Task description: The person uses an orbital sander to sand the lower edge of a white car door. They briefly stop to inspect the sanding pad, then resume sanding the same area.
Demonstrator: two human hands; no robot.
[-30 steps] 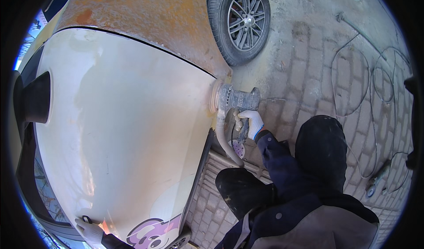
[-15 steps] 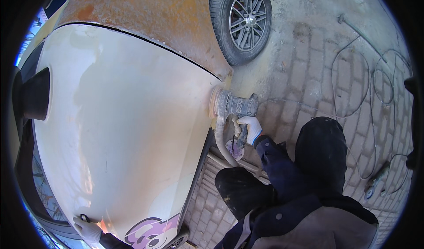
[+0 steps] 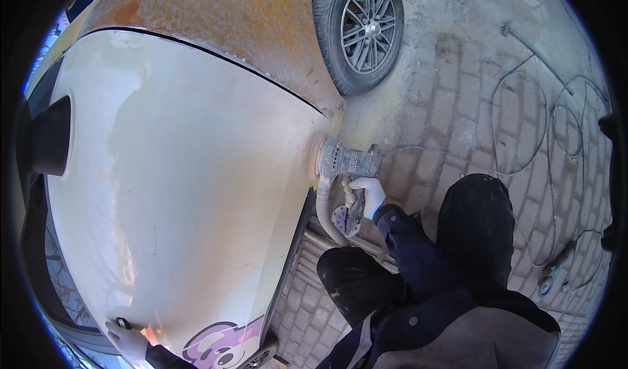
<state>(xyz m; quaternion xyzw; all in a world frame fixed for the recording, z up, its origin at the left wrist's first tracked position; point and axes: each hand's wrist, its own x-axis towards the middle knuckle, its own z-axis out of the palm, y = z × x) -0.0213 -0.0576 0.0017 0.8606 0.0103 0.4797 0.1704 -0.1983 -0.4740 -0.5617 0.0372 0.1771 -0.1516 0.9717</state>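
My right hand (image 3: 371,196), in a white glove, is closed round the handle of a dusty grey power sander (image 3: 353,163). The sander's round pad (image 3: 315,158) lies against the lower front edge of the car door (image 3: 216,153). From the sander a ribbed hose (image 3: 323,213) curves down toward my knee. Below my right hand hangs a pale purple disc with holes (image 3: 346,221). At the lower left my gloved left hand (image 3: 129,341) is closed at a small dark part (image 3: 122,322), which looks like the door handle; its fingers are partly hidden.
The fender (image 3: 216,22) is rusty brown, with a wheel (image 3: 369,32) beside it. A black mirror (image 3: 52,137) juts out at the left. Cables (image 3: 549,146) loop over the paving, with another power tool (image 3: 556,271) at the right. A purple cartoon picture (image 3: 222,349) marks the door.
The sander and my right hand have shifted very slightly left against the door. The purple disc has swung a little. My left hand stays at the same part of the door.
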